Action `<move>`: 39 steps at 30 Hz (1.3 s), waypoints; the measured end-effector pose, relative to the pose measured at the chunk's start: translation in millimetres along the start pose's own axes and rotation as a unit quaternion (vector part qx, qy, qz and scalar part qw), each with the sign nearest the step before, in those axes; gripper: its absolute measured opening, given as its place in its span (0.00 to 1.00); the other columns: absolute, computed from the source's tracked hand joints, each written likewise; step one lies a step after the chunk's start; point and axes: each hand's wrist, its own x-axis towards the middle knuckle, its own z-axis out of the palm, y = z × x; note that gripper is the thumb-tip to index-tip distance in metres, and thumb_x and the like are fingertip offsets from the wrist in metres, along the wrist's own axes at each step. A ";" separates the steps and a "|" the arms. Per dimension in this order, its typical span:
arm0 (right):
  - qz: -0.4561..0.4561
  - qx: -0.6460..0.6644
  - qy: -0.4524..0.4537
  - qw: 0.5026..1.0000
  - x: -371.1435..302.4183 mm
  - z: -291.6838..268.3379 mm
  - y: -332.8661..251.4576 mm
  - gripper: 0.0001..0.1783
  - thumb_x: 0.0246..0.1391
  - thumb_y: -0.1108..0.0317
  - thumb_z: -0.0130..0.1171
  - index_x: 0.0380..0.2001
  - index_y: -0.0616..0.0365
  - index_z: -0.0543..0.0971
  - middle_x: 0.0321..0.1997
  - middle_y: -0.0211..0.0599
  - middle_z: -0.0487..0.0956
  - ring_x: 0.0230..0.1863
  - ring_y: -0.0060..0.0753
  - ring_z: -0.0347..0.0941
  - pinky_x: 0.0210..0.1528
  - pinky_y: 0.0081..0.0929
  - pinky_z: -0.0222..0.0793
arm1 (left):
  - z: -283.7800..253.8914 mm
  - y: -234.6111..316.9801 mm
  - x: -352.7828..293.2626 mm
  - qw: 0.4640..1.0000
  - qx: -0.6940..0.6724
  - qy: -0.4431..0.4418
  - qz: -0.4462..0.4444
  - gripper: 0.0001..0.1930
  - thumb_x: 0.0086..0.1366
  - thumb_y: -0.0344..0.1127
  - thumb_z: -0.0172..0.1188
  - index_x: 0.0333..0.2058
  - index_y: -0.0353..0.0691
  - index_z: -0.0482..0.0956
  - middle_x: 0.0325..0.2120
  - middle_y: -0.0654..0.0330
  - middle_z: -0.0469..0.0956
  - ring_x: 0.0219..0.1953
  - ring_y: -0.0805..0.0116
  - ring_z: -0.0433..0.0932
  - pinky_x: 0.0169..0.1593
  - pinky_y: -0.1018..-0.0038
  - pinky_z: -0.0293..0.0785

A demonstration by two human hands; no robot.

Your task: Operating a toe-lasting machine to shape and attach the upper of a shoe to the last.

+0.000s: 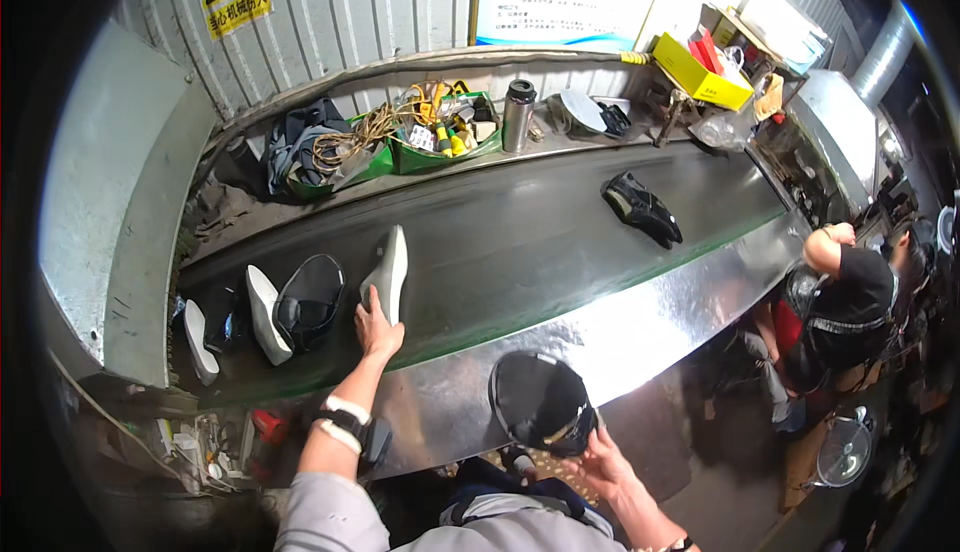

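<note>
My left hand [380,332] is closed on the near end of a pale grey shoe sole [393,267], which is over the dark conveyor belt; whether the sole touches the belt I cannot tell. In my right hand [605,462] is a black shoe upper [540,392], gripped at its near right edge above the metal ledge. Left of my left hand, another black upper [310,297] lies on the belt beside a whitish sole [265,312]. Farther left is one more pale sole [200,342], next to a dark piece. A black shoe [642,210] rests toward the belt's right end.
Behind the conveyor belt [490,232] stand green bins [445,157] of tools and cord, a steel flask [518,117] and a yellow box [700,74]. A metal housing [130,212] flanks the left end. A shiny ledge [640,337] runs along the front. A co-worker [850,292] is at right.
</note>
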 end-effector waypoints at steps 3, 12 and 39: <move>-0.033 -0.020 -0.107 0.993 15.3 7.6 -9.3 0.27 0.69 0.54 0.50 0.66 0.49 0.63 0.63 0.46 0.73 0.64 0.55 0.69 0.64 0.64 0.68 | -48.1 -7.6 -57.6 0.978 0.063 0.029 0.198 0.44 0.48 0.26 0.65 0.67 0.49 0.63 0.66 0.40 0.57 0.63 0.38 0.62 0.66 0.53 0.62; 0.008 0.005 -0.015 1.000 59.9 13.4 -28.8 0.26 0.72 0.48 0.40 0.58 0.56 0.71 0.59 0.46 0.77 0.60 0.51 0.73 0.61 0.61 0.70 | -42.2 44.1 -235.1 0.827 0.038 0.106 0.551 0.11 0.57 0.37 0.61 0.40 0.54 0.83 0.54 0.54 0.72 0.61 0.54 0.65 0.66 0.50 0.61; -0.518 -0.728 -0.273 0.357 53.3 -3.3 40.0 0.27 0.41 0.70 0.76 0.48 0.57 0.79 0.42 0.43 0.72 0.47 0.48 0.72 0.69 0.53 0.63 | 9.1 20.1 -127.7 0.880 -0.435 -0.160 -0.107 0.16 0.63 0.42 0.66 0.40 0.33 0.84 0.38 0.55 0.83 0.45 0.60 0.79 0.50 0.62 0.73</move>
